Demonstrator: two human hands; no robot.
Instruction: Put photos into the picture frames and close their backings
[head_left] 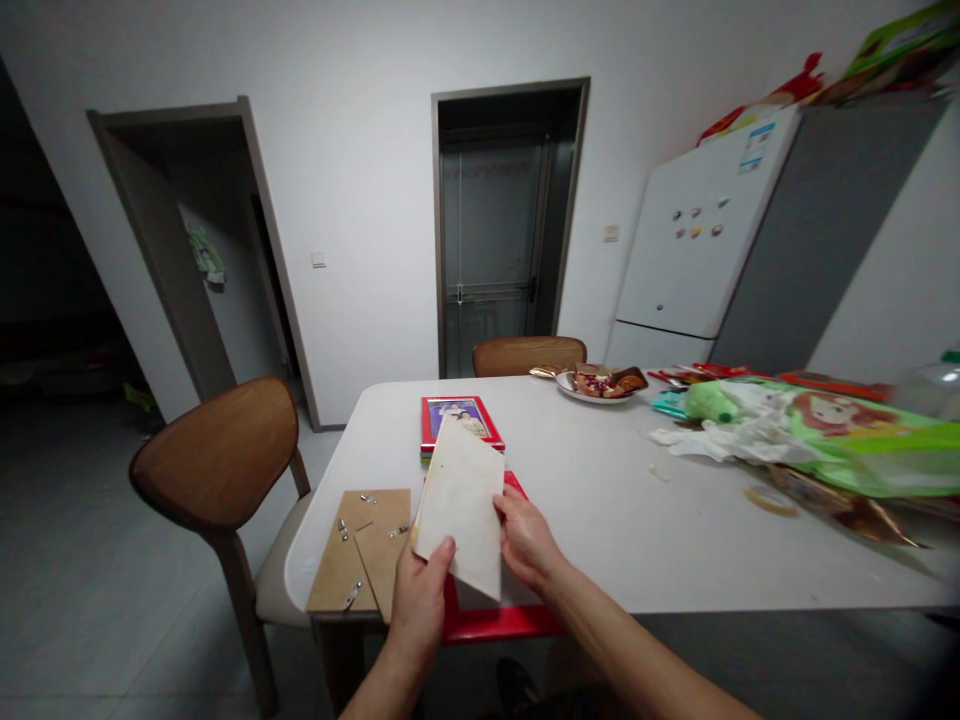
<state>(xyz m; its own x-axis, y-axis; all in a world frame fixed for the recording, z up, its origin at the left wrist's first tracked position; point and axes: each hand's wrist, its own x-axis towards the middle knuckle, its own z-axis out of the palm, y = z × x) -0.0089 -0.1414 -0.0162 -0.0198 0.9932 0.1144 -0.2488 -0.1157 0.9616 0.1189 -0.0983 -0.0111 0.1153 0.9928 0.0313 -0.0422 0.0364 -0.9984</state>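
Observation:
Both my hands hold a blank off-white sheet of paper [463,505], tilted above the near edge of the table. My left hand [421,590] grips its lower left edge, thumb on top. On the right edge, the fingers of my right hand [527,535] are closed. Beneath the sheet lies a red picture frame [502,625], largely covered by the paper and my hands. A brown backing board [337,555] with several metal clips lies to the left of it. Beyond the sheet is another red frame with a picture [455,412] in it, partly overlapped by the paper.
On the white table [600,500] a plate of food [600,385] stands at the back. Bags and wrappers [832,430] are heaped at the right, near a tape roll [771,501]. Wooden chairs stand at the left [217,455] and the far side [529,354].

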